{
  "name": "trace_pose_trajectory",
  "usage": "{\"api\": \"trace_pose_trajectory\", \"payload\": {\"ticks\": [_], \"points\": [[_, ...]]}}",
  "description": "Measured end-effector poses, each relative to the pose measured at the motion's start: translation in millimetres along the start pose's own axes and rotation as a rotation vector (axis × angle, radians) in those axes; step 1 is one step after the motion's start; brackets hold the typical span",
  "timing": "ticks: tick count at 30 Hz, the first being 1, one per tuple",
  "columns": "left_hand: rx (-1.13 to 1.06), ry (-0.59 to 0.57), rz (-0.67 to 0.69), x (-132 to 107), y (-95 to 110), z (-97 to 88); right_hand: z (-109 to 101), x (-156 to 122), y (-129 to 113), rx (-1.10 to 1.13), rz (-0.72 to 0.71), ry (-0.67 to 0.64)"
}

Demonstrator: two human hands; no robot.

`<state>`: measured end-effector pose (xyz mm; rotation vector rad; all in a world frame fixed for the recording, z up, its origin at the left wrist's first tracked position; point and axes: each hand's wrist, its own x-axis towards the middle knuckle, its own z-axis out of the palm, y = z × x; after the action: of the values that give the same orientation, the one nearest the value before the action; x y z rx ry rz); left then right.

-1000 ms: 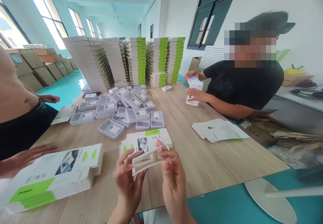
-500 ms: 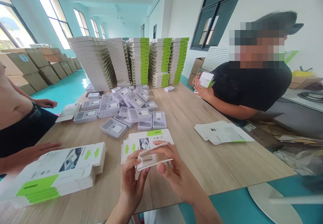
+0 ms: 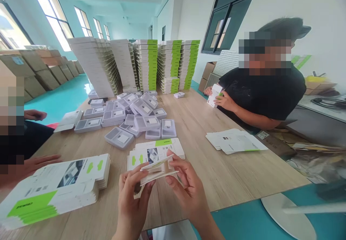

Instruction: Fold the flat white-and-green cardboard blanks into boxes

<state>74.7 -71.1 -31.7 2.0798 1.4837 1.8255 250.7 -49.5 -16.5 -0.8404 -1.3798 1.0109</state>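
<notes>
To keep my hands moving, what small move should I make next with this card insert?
Probably finish folding the white card insert until its flaps lie square: your left hand and right hand hold it half-open, its layers apart, with flat printed cartons just beyond.

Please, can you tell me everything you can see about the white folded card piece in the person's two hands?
The white paperboard insert is a small die-cut piece, plain on the sides that show, bent along its folds into layered flaps, with an upright tab near its right end. It sits tilted in the air, pinched between the fingers of the left hand and the right hand, just above a stack of printed flat cartons. Only the fingers clearly touch it.
</notes>
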Motion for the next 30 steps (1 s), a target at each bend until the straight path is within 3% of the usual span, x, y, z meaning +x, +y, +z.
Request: {"api": "trace_pose_trajectory", "payload": {"ticks": [2,5,8,11,15,20,24,30], "points": [[-0.003,0.012,-0.073,-2,0,0.9,1,1,2,-0.065,-0.015,0.043],[-0.023,-0.041,-0.072,-1,-5,-0.3,-2,3,1,-0.133,-0.008,0.097],[-0.051,-0.114,-0.046,3,-12,-4.9,-9,6,-3,-0.16,0.029,0.043],[-0.063,-0.17,-0.042,9,-16,-10.3,-11,7,-8,-0.174,-0.021,0.001],[-0.054,-0.221,-0.074,10,-11,-13.3,-3,4,-15,-0.165,-0.036,0.038],[-0.067,-0.221,-0.245,-2,-1,-10.6,14,-6,-20,-0.043,0.149,0.11],[-0.201,-0.207,-0.363,-3,5,-6.7,26,-9,-24,0.093,0.242,0.175],[-0.233,-0.133,-0.734,12,27,4.6,39,-2,-22,0.24,0.368,0.256]]}}
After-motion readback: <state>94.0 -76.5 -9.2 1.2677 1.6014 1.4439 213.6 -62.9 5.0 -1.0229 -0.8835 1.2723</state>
